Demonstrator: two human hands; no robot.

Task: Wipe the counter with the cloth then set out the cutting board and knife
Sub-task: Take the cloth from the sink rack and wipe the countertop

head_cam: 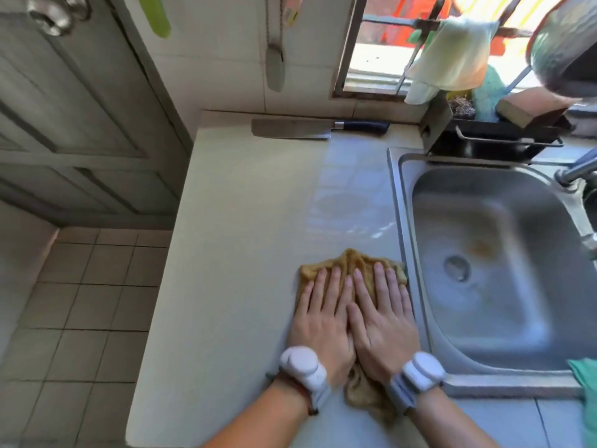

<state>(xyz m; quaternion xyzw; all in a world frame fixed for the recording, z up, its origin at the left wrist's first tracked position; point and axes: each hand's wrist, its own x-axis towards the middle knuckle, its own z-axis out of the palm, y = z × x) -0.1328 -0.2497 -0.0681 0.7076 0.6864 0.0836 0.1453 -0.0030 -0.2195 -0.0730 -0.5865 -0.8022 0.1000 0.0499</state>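
Note:
A brown cloth [345, 263] lies flat on the pale counter [239, 227], just left of the sink rim. My left hand [323, 315] and my right hand [381, 321] press down on it side by side, fingers flat and spread. Part of the cloth shows below my wrists. A cleaver-style knife [310, 128] with a dark handle lies along the back wall of the counter. A green cutting board [155, 14] hangs on the wall at the upper left, mostly cut off by the frame edge.
A steel sink [484, 253] fills the right side, its tap [578, 169] at the far right. A black rack [494, 137] with sponges stands behind it under the window. A wet patch [349, 202] shines on the counter. A tiled floor drops off at the left.

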